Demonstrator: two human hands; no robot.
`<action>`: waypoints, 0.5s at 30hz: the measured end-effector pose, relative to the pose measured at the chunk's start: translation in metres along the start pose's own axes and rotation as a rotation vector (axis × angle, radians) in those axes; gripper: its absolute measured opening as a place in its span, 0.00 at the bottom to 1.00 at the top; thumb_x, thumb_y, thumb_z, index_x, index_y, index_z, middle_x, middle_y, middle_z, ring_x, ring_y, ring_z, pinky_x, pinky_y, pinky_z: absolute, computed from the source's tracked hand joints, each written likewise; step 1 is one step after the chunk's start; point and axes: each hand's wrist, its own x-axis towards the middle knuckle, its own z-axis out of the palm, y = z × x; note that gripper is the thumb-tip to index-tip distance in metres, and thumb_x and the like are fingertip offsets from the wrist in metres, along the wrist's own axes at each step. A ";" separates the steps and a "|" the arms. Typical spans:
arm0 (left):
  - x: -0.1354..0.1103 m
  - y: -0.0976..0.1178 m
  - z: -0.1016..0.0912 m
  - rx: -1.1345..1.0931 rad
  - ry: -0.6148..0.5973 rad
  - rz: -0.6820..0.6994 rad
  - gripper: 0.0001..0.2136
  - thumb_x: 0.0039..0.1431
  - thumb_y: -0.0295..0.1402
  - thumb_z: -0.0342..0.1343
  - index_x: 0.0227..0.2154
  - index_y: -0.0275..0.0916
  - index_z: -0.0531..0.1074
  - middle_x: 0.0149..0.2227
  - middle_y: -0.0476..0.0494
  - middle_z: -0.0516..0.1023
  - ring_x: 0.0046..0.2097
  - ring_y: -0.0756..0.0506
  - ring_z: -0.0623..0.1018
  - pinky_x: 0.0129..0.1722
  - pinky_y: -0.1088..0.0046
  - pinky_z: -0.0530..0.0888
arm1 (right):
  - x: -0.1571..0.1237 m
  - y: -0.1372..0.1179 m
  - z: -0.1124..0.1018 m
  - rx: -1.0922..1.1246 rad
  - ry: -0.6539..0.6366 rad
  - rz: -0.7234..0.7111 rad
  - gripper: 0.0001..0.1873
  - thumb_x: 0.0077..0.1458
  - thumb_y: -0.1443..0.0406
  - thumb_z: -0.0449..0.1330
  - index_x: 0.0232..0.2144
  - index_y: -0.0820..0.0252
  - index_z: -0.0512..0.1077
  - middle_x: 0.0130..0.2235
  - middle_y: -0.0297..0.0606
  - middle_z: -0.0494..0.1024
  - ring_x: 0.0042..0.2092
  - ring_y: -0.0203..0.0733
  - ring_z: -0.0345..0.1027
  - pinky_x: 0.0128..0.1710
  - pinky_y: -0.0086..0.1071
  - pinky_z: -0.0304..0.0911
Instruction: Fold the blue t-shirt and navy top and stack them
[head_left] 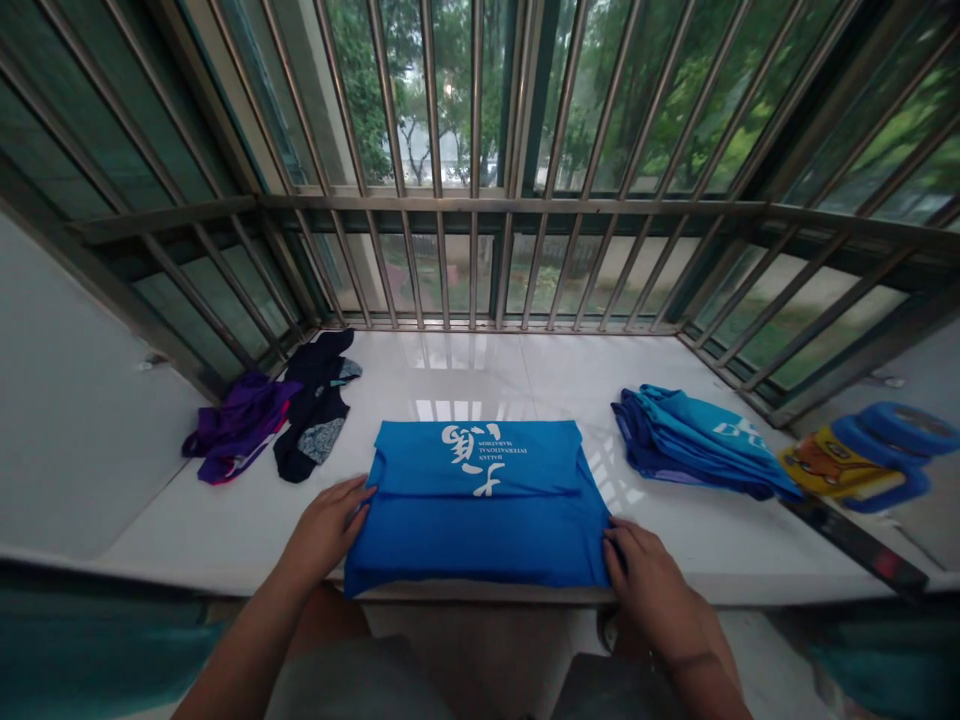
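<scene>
A blue T-shirt point(480, 535) with white lettering lies on the white sill in front of me. Its upper part is folded over, and a crease runs across the middle. My left hand point(330, 530) grips its left edge, thumb and fingers closed on the cloth. At the opposite edge, lower down, my right hand point(649, 575) has curled fingers pinching the fabric near the front corner. The shirt's front edge reaches the edge of the sill.
To the right is a stack of folded blue shirts point(697, 440), beside a blue-and-yellow container point(862, 455) and a dark flat box point(855, 545). Crumpled purple clothing point(244, 425) and a dark garment point(315, 405) lie at left. Metal window bars point(472, 205) enclose the sill point(480, 375).
</scene>
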 end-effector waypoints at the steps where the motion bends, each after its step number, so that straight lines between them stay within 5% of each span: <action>1: 0.000 0.001 -0.002 0.026 0.000 0.003 0.20 0.71 0.42 0.53 0.58 0.48 0.84 0.65 0.38 0.81 0.64 0.33 0.81 0.66 0.49 0.77 | 0.003 -0.001 -0.004 -0.018 -0.028 0.028 0.16 0.73 0.59 0.54 0.47 0.57 0.81 0.53 0.48 0.84 0.54 0.55 0.78 0.59 0.47 0.71; 8: -0.035 0.036 -0.014 0.012 0.078 0.012 0.20 0.72 0.46 0.52 0.55 0.42 0.82 0.59 0.32 0.84 0.59 0.33 0.82 0.63 0.50 0.78 | 0.002 -0.012 -0.013 -0.106 -0.018 0.200 0.17 0.74 0.57 0.53 0.54 0.57 0.77 0.51 0.51 0.82 0.49 0.56 0.78 0.51 0.45 0.72; 12: -0.085 0.046 -0.016 -0.103 -0.041 -0.288 0.20 0.71 0.52 0.53 0.39 0.45 0.82 0.41 0.38 0.87 0.45 0.36 0.85 0.52 0.59 0.81 | -0.016 -0.015 -0.020 -0.104 0.078 0.208 0.18 0.76 0.58 0.50 0.55 0.55 0.76 0.50 0.49 0.83 0.49 0.55 0.78 0.53 0.45 0.72; 15: -0.107 0.050 -0.013 -0.153 -0.175 -0.501 0.21 0.68 0.55 0.55 0.33 0.45 0.82 0.34 0.42 0.86 0.39 0.37 0.86 0.43 0.61 0.83 | -0.027 -0.019 -0.022 -0.070 0.091 0.027 0.22 0.73 0.51 0.58 0.61 0.55 0.75 0.58 0.50 0.81 0.57 0.56 0.77 0.58 0.47 0.72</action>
